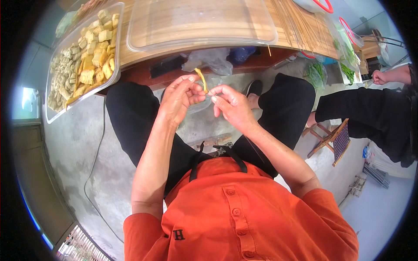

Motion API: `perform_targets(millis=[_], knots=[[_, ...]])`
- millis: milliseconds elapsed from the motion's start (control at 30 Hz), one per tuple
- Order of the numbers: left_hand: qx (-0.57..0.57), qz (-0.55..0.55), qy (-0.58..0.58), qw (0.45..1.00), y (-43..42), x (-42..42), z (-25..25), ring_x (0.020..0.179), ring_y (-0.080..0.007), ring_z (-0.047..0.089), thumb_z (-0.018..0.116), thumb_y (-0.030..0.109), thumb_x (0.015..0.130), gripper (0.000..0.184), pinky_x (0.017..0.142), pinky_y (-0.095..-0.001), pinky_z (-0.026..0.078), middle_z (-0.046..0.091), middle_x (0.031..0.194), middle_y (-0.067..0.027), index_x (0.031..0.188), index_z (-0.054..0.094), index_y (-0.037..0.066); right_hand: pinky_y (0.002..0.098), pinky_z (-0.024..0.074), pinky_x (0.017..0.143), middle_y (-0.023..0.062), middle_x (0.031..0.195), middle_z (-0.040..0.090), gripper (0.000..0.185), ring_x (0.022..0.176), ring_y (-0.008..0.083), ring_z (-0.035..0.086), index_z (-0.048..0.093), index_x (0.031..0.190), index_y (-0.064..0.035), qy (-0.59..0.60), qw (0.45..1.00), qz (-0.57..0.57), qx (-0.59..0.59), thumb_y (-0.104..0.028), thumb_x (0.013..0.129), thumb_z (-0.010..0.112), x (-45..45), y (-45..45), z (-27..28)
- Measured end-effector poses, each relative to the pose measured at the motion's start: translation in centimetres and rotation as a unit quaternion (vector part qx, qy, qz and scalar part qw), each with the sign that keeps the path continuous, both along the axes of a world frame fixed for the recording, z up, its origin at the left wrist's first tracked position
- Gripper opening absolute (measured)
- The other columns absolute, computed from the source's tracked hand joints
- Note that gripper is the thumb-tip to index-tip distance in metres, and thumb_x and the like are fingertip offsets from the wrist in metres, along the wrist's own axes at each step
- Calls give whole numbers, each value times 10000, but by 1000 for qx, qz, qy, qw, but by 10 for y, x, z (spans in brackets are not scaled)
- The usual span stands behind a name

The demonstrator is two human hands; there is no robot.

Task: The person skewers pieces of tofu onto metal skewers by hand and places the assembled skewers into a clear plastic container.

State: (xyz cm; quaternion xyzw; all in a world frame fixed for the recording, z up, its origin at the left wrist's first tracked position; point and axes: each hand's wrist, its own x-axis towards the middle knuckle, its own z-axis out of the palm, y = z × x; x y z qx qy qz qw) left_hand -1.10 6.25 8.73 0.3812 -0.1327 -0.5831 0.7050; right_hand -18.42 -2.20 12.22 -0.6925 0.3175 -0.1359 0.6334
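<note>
Between my hands, above my lap, is a thin yellow-brown strip (202, 80) that looks like tofu skin. My left hand (180, 95) pinches the strip between thumb and fingers. My right hand (230, 104) is closed on a thin skewer (210, 93), whose tip meets the strip's lower end. On the table at the left, a clear plastic tub (118, 48) holds tofu cubes (99, 56), yellow strips and pale knotted pieces (64, 74). A shallow clear tray (200, 26) lies on the wooden table ahead.
Bare skewers (300, 26) lie on the table's right part. Green vegetables (315, 74) in plastic bags are at the right. Another person (370, 115) sits at the far right, near a folding stool (333, 139). A cable (98, 161) crosses the floor at left.
</note>
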Motion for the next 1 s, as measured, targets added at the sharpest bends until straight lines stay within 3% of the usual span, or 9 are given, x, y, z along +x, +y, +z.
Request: perform_targets(millis=[67,167,233,333,467,533,667,733,1000], knots=[[30,2,-7,1000,0,-1,6,804,-181,640,560,250,963,224,724,-340,553,639,876,-70,1045,585,43,264,388,487,5,580,570,124,517,71,515,590,1032,-68,-9,999,-8,-29,-124,924,567,1,4,-3],[40,16,16,999,0,-1,8,805,-182,642,582,230,951,197,705,-345,559,645,889,-71,1035,586,52,266,374,468,8,615,567,154,511,64,488,577,1087,-61,-6,986,6,-167,-89,936,572,2,7,-4],[48,24,-6,999,-1,-2,2,809,-181,643,591,214,944,178,694,-345,562,647,898,-70,1029,586,58,291,427,509,31,595,547,166,535,102,539,577,1089,-61,22,949,20,-313,-86,925,580,2,7,-3],[56,41,-23,997,-1,-2,1,816,-180,643,607,179,930,143,675,-343,566,649,915,-68,1019,587,69,299,439,516,48,584,533,162,533,128,551,581,1085,-64,40,934,23,-353,-86,924,580,2,10,1],[41,51,-11,998,1,0,-9,813,-171,636,604,154,923,108,659,-331,564,649,927,-60,1001,594,81,279,426,523,27,599,542,144,545,102,535,583,1070,-53,36,960,23,-277,-80,930,566,2,11,1],[42,46,4,998,0,2,-6,816,-169,629,604,164,922,110,659,-327,561,646,925,-56,997,598,84,248,405,538,-1,611,530,120,563,70,504,585,1050,-44,32,991,-2,-129,-76,941,547,5,13,8],[62,56,39,996,1,0,3,832,-164,609,605,201,918,134,661,-318,553,633,911,-44,999,611,94,225,384,549,-19,622,510,98,578,47,476,584,1023,-37,10,993,-7,-120,-77,951,530,8,16,-1],[62,56,47,995,0,1,-3,839,-166,608,609,206,914,151,670,-321,553,629,910,-46,1008,610,88,294,408,481,30,540,510,43,488,113,521,572,941,-67,-33,990,-40,-133,-99,940,543,11,19,-7],[53,51,111,991,-1,3,-2,872,-195,612,627,190,894,228,749,-346,559,619,957,-76,1051,588,30,290,408,483,27,553,498,43,487,108,501,557,970,-64,-48,984,-66,-157,-97,947,542,15,25,-16]])
